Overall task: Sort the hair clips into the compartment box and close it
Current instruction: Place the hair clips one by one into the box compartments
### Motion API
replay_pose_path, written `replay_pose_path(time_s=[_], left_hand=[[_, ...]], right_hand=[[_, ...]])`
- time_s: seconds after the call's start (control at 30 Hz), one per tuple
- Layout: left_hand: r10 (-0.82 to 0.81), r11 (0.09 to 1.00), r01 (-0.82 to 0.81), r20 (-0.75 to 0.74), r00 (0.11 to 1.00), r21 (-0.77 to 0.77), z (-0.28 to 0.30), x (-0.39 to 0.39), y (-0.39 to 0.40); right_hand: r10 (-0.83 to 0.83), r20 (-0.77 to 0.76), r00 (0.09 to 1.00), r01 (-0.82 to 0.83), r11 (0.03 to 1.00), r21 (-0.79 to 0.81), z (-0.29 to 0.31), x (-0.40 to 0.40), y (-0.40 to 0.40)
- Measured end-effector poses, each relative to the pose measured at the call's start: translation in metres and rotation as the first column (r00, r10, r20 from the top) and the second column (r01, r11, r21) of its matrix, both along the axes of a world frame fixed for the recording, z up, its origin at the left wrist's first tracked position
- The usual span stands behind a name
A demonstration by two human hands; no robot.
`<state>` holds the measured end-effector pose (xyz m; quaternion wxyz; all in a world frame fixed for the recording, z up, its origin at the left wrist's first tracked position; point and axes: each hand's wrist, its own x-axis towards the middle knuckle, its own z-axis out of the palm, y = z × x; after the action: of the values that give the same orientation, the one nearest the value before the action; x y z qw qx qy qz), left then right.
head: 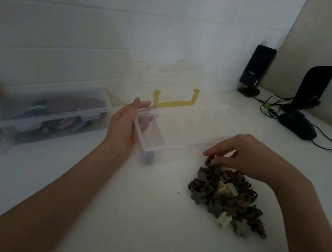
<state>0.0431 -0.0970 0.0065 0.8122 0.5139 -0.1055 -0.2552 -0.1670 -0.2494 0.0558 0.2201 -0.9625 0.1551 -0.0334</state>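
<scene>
On the white table [122,218], a heap of brown and cream hair clips [228,196] lies nearest. The right hand [244,155] arches over its far edge, fingertips pinching one dark clip [209,162]. The left hand [125,123], fingers straight, presses the left end of the open clear compartment box [173,127] just beyond. A closed box [51,114] sits left; speakers [257,68] and a mouse [298,127] stand far right.
</scene>
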Motion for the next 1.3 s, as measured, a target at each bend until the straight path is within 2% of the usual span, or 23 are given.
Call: replay_pose_path(time_s=[0.13, 0.37, 0.6, 0.7, 0.77, 0.83, 0.93, 1.0, 1.07, 1.13, 1.2, 1.3], left_hand=[[-0.013, 1.000, 0.013, 0.018, 1.000, 0.006, 0.001, -0.003, 0.001], [-0.028, 0.998, 0.026, -0.028, 0.999, -0.053, 0.004, -0.004, 0.003], [-0.009, 0.999, 0.008, -0.017, 1.000, -0.053, 0.008, 0.001, 0.004], [-0.014, 0.997, 0.015, 0.010, 1.000, -0.082, 0.014, 0.007, 0.006], [-0.015, 0.996, 0.022, 0.082, 0.997, -0.083, 0.019, 0.013, 0.006], [-0.014, 0.998, 0.024, 0.145, 0.989, -0.065, 0.020, 0.015, 0.007], [-0.061, 0.997, 0.067, 0.159, 0.985, -0.029, 0.017, 0.017, 0.009], [-0.135, 0.989, 0.122, 0.170, 0.976, 0.086, 0.019, 0.011, 0.013], [-0.181, 0.956, 0.146, 0.120, 0.976, 0.254, 0.026, 0.006, 0.017], [-0.199, 0.918, 0.180, 0.016, 0.980, 0.354, 0.033, 0.002, 0.022], [-0.217, 0.918, 0.225, -0.061, 0.974, 0.327, 0.040, -0.003, 0.025], [-0.066, 0.969, 0.069, -0.023, 0.998, 0.238, 0.041, -0.019, 0.018]], right_hand=[[0.019, -0.024, 1.000, -0.018, 1.000, 0.006, -0.001, 0.002, 0.002], [0.069, 0.275, 0.959, -0.154, 0.942, 0.299, 0.009, 0.002, 0.015], [0.009, 0.390, 0.921, -0.224, 0.831, 0.509, 0.006, 0.004, 0.016], [-0.014, 0.463, 0.886, -0.190, 0.900, 0.393, 0.004, 0.006, 0.014], [-0.007, 0.477, 0.879, -0.173, 0.927, 0.334, 0.000, 0.010, 0.015], [-0.016, 0.474, 0.880, -0.172, 0.921, 0.350, -0.006, 0.015, 0.016], [-0.031, 0.461, 0.887, -0.162, 0.914, 0.373, -0.011, 0.016, 0.013], [-0.027, 0.446, 0.895, -0.157, 0.916, 0.370, -0.012, 0.015, 0.011], [-0.021, 0.439, 0.898, -0.157, 0.918, 0.363, -0.013, 0.014, 0.009], [-0.009, 0.442, 0.897, -0.162, 0.924, 0.347, -0.013, 0.014, 0.009], [0.006, 0.447, 0.895, -0.176, 0.923, 0.341, -0.012, 0.013, 0.009], [0.031, 0.455, 0.890, -0.200, 0.924, 0.327, -0.011, 0.012, 0.012]])
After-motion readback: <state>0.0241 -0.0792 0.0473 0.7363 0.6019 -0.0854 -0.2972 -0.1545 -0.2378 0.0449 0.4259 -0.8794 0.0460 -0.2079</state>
